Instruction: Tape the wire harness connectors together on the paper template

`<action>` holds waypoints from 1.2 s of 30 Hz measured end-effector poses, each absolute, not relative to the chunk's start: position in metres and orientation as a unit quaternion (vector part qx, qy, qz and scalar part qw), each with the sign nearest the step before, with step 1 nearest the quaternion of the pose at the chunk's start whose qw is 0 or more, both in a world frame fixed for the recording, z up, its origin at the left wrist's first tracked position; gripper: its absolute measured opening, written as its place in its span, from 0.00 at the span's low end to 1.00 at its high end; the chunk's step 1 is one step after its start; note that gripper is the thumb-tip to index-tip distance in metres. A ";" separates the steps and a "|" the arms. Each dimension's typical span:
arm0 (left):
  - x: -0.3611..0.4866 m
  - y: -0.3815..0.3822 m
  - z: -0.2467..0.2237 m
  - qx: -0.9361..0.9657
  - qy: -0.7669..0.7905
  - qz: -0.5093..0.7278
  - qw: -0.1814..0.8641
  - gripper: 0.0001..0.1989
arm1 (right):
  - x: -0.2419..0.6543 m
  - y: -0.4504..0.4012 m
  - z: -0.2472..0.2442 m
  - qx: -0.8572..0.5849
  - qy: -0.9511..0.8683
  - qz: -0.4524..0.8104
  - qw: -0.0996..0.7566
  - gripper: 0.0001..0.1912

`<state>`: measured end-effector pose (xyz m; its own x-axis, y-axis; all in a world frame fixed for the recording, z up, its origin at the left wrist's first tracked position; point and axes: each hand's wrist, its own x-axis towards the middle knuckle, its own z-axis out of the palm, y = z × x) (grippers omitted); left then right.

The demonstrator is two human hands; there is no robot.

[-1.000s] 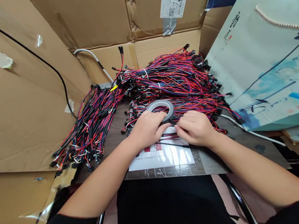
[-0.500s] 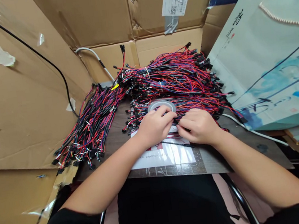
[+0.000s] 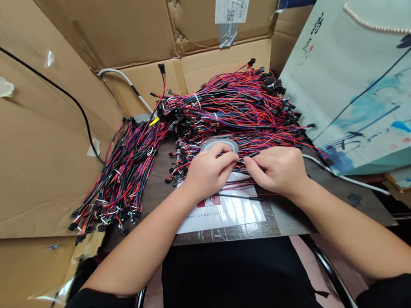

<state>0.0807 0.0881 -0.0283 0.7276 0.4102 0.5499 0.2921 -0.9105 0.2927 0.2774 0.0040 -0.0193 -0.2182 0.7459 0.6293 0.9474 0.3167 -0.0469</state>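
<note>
My left hand (image 3: 211, 171) is closed in a pinch at the near side of the grey tape roll (image 3: 232, 144). To its right, my right hand (image 3: 280, 170) is also closed, thumb pressed to its curled fingers, a short gap apart from the left. Both appear to grip a thin wire harness (image 3: 238, 196), whose black and red wires cross under them; the exact parts in the fingertips are mostly hidden. Beneath lies a printed sheet (image 3: 224, 220) under clear film.
Behind my hands is a large pile of red, blue and black wire harnesses (image 3: 236, 95). A second heap (image 3: 119, 179) lies at the left. Cardboard walls (image 3: 32, 145) enclose the table (image 3: 299, 217). A pale paper bag (image 3: 362, 85) and a white cable (image 3: 362, 184) are on the right.
My hands have drawn slightly apart, the right one moving rightward and its thumb now showing more. The whole view has shifted a little.
</note>
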 end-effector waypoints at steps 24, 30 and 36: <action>0.080 0.091 -0.036 0.942 0.182 0.278 -0.035 0.12 | 0.257 0.019 0.023 -0.583 -0.809 -0.070 -0.030 0.16; 0.082 0.091 -0.038 0.941 0.192 0.278 -0.027 0.13 | 0.263 0.022 0.011 -0.527 -0.840 -0.124 -0.025 0.14; 0.083 0.091 -0.038 0.944 0.200 0.262 -0.032 0.15 | 0.272 0.029 -0.009 -0.445 -0.873 -0.197 0.015 0.13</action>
<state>0.0827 0.0912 -0.0382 0.7829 0.3607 0.5069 0.3946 -0.9178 0.0436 0.2720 0.0289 -0.0095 -0.6037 0.7714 0.2014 0.7831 0.5264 0.3310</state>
